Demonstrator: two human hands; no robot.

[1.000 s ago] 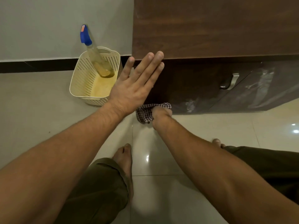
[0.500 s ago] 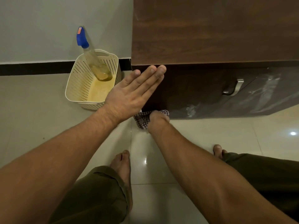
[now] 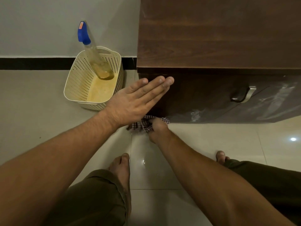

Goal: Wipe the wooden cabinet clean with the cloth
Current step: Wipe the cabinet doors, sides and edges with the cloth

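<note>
Right hand (image 3: 157,130) gripping checked cloth (image 3: 143,123) at cabinet (image 3: 211,46) base; left hand (image 3: 135,101) flat, fingers together, near cabinet's front corner.

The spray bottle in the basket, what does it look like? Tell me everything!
The spray bottle has a blue trigger head with a small orange label and a clear, plastic-looking body. A little yellowish liquid sits at its bottom. It stands tilted inside the cream perforated basket, its top leaning toward the wall and poking above the rim. No hand touches it.
</note>
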